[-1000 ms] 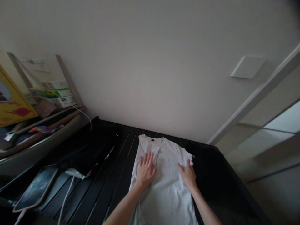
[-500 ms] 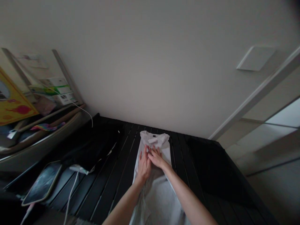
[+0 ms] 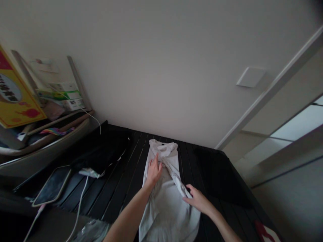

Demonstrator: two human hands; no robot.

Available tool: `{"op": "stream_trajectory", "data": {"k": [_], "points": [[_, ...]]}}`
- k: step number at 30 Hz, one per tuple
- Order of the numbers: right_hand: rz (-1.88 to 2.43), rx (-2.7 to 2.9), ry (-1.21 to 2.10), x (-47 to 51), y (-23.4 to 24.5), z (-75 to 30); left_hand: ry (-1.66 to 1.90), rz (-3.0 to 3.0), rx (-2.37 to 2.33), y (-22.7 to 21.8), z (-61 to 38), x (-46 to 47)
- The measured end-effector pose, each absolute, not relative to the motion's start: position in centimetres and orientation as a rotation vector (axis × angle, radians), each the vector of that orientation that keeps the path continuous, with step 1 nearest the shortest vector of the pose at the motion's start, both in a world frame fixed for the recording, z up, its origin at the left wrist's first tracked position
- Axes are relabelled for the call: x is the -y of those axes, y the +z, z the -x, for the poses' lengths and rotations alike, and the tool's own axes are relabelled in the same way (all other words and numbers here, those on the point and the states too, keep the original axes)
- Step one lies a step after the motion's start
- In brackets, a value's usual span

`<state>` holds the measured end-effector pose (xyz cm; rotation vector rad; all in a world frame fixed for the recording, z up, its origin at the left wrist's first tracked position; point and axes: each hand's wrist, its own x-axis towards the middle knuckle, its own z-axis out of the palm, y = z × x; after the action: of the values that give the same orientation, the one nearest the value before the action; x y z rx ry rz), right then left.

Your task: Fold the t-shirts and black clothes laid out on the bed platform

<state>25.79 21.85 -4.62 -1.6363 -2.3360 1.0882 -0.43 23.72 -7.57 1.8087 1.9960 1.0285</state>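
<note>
A white T-shirt (image 3: 166, 201) lies lengthwise on a black slatted table (image 3: 121, 181), its right side folded in over the middle. My left hand (image 3: 153, 169) rests flat on the upper part of the shirt, fingers stretched toward the collar. My right hand (image 3: 198, 200) sits at the shirt's right folded edge lower down, fingers curled on the fabric there.
A phone (image 3: 51, 185) on a white cable (image 3: 79, 205) lies at the left of the table, beside a dark folded garment (image 3: 101, 154). A cluttered shelf with boxes (image 3: 60, 99) and a yellow sign (image 3: 15, 97) stands at far left. A wall runs behind the table.
The right side of the shirt was folded inward over the middle. My right hand then slid back down along the fold to the lower right edge. My left hand stayed near the collar.
</note>
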Motion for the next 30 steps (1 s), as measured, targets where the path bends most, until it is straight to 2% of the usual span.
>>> {"op": "stream_trajectory", "data": {"k": [4,7,9,13,17,20,24,27,30], "points": [[1.600,2.389,0.892,-18.1,-1.9,-26.5,1.119,-1.789,-1.939,-6.4,0.4,-22.9],[1.438,2.369,0.631,-14.8,0.1,-24.8,1.147,-1.794,-1.905,-5.1,-0.1,-21.8],[1.299,2.421,0.583,-12.5,0.3,-23.3,1.164,-1.836,-1.868,-4.4,-0.4,-20.5],[1.001,2.724,0.737,-8.8,-2.1,-21.6,1.029,-2.034,-1.759,-3.6,-0.2,-15.3],[0.876,2.889,0.734,-7.4,-4.3,-22.1,0.501,-2.186,-1.567,-3.2,1.8,-7.3],[0.959,2.802,0.795,-7.9,-3.5,-23.7,0.292,-2.274,-1.405,-2.7,3.1,-2.2],[0.998,2.806,0.667,-9.2,-3.2,-25.8,0.164,-2.256,-1.467,-3.9,3.2,0.8],[0.929,2.892,0.496,-9.3,-5.6,-26.5,0.149,-2.268,-1.578,-5.4,2.8,0.6],[0.992,2.855,0.330,-8.9,-7.5,-26.5,0.180,-2.260,-1.571,-4.9,2.5,-0.1]]}}
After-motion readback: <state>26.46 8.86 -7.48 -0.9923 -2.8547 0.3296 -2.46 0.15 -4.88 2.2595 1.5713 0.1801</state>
